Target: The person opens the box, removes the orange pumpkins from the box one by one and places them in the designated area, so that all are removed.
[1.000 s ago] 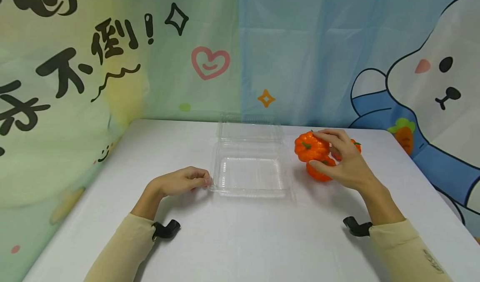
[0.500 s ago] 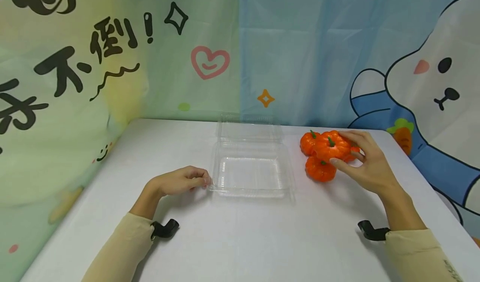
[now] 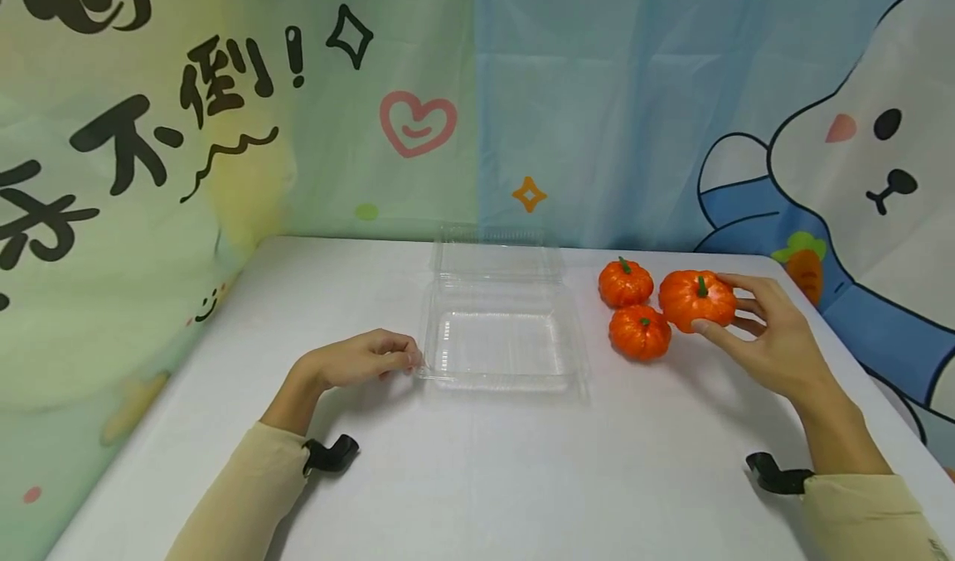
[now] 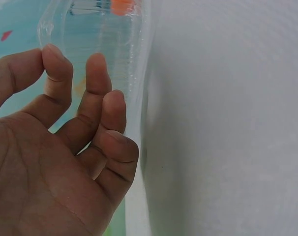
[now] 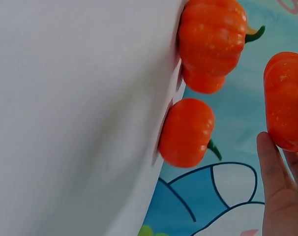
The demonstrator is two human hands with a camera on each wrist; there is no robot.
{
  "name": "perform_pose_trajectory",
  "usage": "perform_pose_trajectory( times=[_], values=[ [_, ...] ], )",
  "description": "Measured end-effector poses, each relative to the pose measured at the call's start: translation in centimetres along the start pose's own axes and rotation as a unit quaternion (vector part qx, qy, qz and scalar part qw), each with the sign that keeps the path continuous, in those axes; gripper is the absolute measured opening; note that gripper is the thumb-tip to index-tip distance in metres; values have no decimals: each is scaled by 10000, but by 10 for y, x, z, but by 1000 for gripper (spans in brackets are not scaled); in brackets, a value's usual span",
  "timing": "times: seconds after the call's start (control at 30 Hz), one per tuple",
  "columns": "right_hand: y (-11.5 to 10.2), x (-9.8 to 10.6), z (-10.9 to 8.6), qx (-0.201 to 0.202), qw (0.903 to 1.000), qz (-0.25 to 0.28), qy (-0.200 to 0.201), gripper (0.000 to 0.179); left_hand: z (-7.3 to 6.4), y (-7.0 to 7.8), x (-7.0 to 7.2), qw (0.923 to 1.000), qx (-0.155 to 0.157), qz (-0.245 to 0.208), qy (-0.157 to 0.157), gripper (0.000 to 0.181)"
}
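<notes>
My right hand (image 3: 776, 337) holds an orange toy pumpkin (image 3: 697, 300) with a green stem, thumb on the near side and fingers on the far side. In the right wrist view this pumpkin (image 5: 289, 101) is raised off the table, at the fingertips of the right hand (image 5: 284, 196). At the left front corner of a clear plastic clamshell box (image 3: 500, 377), my left hand (image 3: 366, 358) pinches the rim. The left wrist view shows the thumb and index finger of the left hand (image 4: 75, 137) meeting at the edge of the clear box (image 4: 139, 54). The box's lid (image 3: 496, 263) is folded back.
Two more pumpkins stand left of the held one, one at the back (image 3: 625, 283) and one in front (image 3: 640, 333). A further small pumpkin (image 5: 186, 132) shows in the right wrist view. A printed curtain (image 3: 597, 113) hangs behind the white table (image 3: 477, 478).
My right hand has moved right and toward me with the pumpkin, uncovering the two at its left. The left hand and the box have stayed put.
</notes>
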State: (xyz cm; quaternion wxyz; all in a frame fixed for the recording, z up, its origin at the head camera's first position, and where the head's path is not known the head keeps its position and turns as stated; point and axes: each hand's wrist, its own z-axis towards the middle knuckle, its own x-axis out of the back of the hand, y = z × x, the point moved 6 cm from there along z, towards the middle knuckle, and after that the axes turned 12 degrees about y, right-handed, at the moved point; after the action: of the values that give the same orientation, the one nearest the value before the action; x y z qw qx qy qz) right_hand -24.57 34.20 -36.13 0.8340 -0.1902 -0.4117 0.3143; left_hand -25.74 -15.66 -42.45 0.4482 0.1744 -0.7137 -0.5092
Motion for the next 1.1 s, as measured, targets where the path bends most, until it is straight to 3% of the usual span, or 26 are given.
perform_pose_trajectory(
  times=[0.27, 0.53, 0.83, 1.1],
  values=[
    [16, 7, -2, -393, 9988, -250, -180, 73, 1, 0, 0, 10000, -3, 41, 19, 23],
    [37, 6, -10, -697, 9934, -578, -702, 71, 0, -1, 1, 9998, 92, 147, 62, 23],
    [51, -2, -15, -952, 9786, -1196, -1377, 79, -3, 1, 0, 9999, -8, 129, 52, 23],
    [57, -4, -20, -1283, 9669, -1197, -1851, 84, -1, 3, 4, 9997, -22, 227, 57, 24]
  ],
)
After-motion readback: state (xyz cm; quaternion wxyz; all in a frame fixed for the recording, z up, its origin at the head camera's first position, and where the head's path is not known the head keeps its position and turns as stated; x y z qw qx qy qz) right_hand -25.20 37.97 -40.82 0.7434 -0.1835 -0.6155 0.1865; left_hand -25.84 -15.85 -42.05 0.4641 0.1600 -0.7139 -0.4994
